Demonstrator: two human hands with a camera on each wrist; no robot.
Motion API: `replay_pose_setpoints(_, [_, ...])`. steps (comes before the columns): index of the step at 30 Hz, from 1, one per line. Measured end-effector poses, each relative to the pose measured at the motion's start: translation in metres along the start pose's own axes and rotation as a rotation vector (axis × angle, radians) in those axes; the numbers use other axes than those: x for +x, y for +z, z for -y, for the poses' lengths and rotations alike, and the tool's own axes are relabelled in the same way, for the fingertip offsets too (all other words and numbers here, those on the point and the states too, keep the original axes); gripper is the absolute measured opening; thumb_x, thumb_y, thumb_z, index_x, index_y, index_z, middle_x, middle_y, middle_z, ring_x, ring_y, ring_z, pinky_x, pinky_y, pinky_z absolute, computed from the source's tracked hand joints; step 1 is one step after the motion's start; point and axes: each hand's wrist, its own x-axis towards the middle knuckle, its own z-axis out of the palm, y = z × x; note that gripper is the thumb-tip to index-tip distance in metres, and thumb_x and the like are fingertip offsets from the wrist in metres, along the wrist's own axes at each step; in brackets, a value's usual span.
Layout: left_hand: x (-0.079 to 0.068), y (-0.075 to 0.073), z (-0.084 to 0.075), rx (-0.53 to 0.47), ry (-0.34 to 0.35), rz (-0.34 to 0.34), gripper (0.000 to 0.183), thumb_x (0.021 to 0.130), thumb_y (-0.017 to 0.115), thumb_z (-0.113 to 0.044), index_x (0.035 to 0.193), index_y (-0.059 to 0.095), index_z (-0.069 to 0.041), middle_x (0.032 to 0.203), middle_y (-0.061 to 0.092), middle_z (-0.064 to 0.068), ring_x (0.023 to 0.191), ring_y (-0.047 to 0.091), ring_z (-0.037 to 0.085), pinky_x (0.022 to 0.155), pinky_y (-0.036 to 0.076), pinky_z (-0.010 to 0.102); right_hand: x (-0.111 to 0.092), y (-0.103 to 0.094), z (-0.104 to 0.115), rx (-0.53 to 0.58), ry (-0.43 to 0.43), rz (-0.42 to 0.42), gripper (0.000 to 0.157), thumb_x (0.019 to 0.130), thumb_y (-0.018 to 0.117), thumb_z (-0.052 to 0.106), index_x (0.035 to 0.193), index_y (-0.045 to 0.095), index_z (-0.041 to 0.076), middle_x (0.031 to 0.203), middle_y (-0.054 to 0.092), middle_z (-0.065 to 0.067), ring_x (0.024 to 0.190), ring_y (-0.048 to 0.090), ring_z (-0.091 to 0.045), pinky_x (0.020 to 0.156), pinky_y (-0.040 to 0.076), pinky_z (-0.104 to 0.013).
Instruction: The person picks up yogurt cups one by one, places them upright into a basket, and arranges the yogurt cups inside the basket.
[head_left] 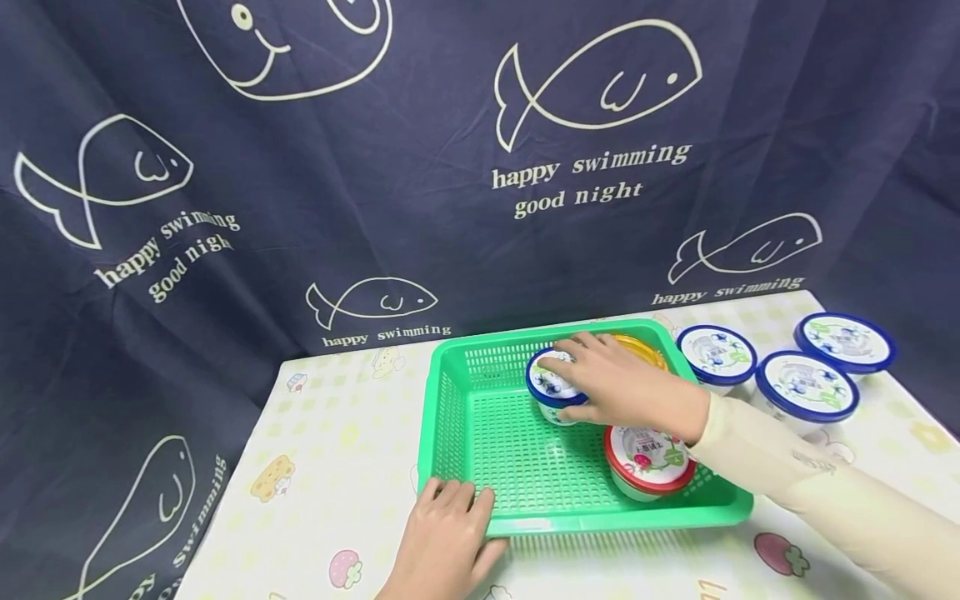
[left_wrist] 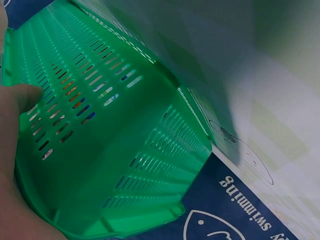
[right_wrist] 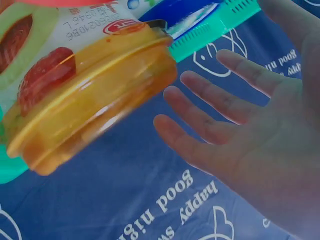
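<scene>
A green plastic basket [head_left: 551,523] stands on the table; my left hand [head_left: 447,533] grips its near left corner, fingers over the rim and thumb [left_wrist: 25,95] against the outer wall. Inside it, a tub with a blue rimmed lid [head_left: 551,375] sits under my right hand [head_left: 626,379]. That hand's fingers reach over the lid and hide part of it. In the right wrist view the fingers [right_wrist: 200,127] are straight and spread apart. A yellow-lidded tub [head_left: 641,348] is partly hidden behind the right hand. A red-lidded tub [head_left: 651,458] rests at the basket's near right.
Right of the basket stand blue-lidded tubs: one beside the rim [head_left: 716,354], one nearer [head_left: 806,385], partly behind the right sleeve [head_left: 825,483], and one farther right [head_left: 846,342]. A patterned cloth [head_left: 322,467] covers the table. A dark blue curtain [head_left: 450,208] hangs behind.
</scene>
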Motion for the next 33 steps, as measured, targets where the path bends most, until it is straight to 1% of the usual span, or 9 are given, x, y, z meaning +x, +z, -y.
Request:
replay_pose_setpoints(4, [0.0, 0.0, 0.0, 0.001, -0.003, 0.001, 0.029, 0.075, 0.074, -0.042, 0.076, 0.056, -0.019, 0.061, 0.037, -0.007, 0.058, 0.047, 0.015, 0.067, 0.036, 0.033, -0.006, -0.005, 0.0, -0.002, 0.026, -0.019, 0.075, 0.08, 0.078, 0.047, 0.14, 0.055, 0.008, 0.135, 0.056, -0.019, 0.125, 0.05, -0.041, 0.1, 0.041, -0.058])
replay_pose_setpoints(8, [-0.001, 0.001, 0.0, 0.005, 0.003, -0.014, 0.029, 0.074, 0.072, -0.042, 0.076, 0.056, -0.018, 0.061, 0.038, -0.007, 0.058, 0.047, 0.015, 0.067, 0.036, 0.033, -0.014, -0.009, -0.003, -0.004, 0.047, -0.041, 0.074, 0.081, 0.078, 0.046, 0.14, 0.055, 0.009, 0.136, 0.055, -0.02, 0.126, 0.049, -0.042, 0.099, 0.041, -0.059])
replay_pose_setpoints(13, [-0.002, 0.001, 0.0, 0.003, 0.002, -0.015, 0.03, 0.074, 0.073, -0.043, 0.077, 0.057, -0.018, 0.062, 0.039, -0.007, 0.059, 0.049, 0.015, 0.068, 0.037, 0.033, -0.023, -0.011, -0.008, 0.009, 0.075, -0.064, 0.072, 0.082, 0.077, 0.046, 0.14, 0.055, 0.009, 0.138, 0.054, -0.021, 0.128, 0.047, -0.042, 0.099, 0.04, -0.06])
replay_pose_setpoints(18, [-0.002, 0.002, 0.0, -0.001, -0.003, -0.009, 0.03, 0.073, 0.074, -0.042, 0.078, 0.058, -0.018, 0.062, 0.04, -0.007, 0.06, 0.05, 0.016, 0.068, 0.037, 0.033, -0.031, -0.014, -0.013, 0.034, 0.082, -0.115, 0.069, 0.082, 0.078, 0.042, 0.139, 0.056, 0.007, 0.135, 0.055, -0.022, 0.126, 0.048, -0.042, 0.098, 0.039, -0.062])
replay_pose_setpoints(21, [-0.002, 0.002, 0.001, -0.001, -0.003, -0.011, 0.031, 0.073, 0.075, -0.043, 0.078, 0.058, -0.017, 0.062, 0.042, -0.007, 0.06, 0.051, 0.016, 0.068, 0.037, 0.033, -0.036, -0.014, -0.015, 0.05, 0.095, -0.129, 0.068, 0.083, 0.078, 0.041, 0.138, 0.057, 0.007, 0.134, 0.056, -0.021, 0.126, 0.048, -0.042, 0.1, 0.038, -0.062])
replay_pose_setpoints(26, [-0.002, 0.002, 0.0, -0.006, -0.007, -0.003, 0.029, 0.074, 0.075, -0.042, 0.079, 0.06, -0.017, 0.063, 0.044, -0.006, 0.061, 0.052, 0.016, 0.069, 0.038, 0.033, -0.045, -0.016, -0.018, 0.056, 0.108, -0.152, 0.067, 0.083, 0.077, 0.043, 0.136, 0.058, 0.007, 0.131, 0.058, -0.018, 0.123, 0.049, -0.041, 0.1, 0.038, -0.061])
replay_pose_setpoints(29, [-0.002, 0.001, 0.0, -0.009, -0.01, 0.002, 0.028, 0.075, 0.075, -0.041, 0.08, 0.062, -0.017, 0.063, 0.046, -0.006, 0.061, 0.053, 0.016, 0.069, 0.039, 0.034, -0.051, -0.017, -0.02, 0.061, 0.119, -0.182, 0.066, 0.083, 0.076, 0.045, 0.135, 0.06, 0.008, 0.129, 0.059, -0.016, 0.12, 0.05, -0.038, 0.098, 0.04, -0.06])
replay_pose_setpoints(33, [-0.002, 0.002, 0.0, -0.011, -0.009, -0.006, 0.027, 0.074, 0.075, -0.041, 0.08, 0.063, -0.017, 0.062, 0.044, -0.006, 0.06, 0.052, 0.015, 0.069, 0.039, 0.034, -0.061, -0.018, -0.02, 0.077, 0.155, -0.207, 0.066, 0.083, 0.076, 0.047, 0.135, 0.06, 0.011, 0.13, 0.058, -0.014, 0.12, 0.05, -0.036, 0.094, 0.043, -0.06])
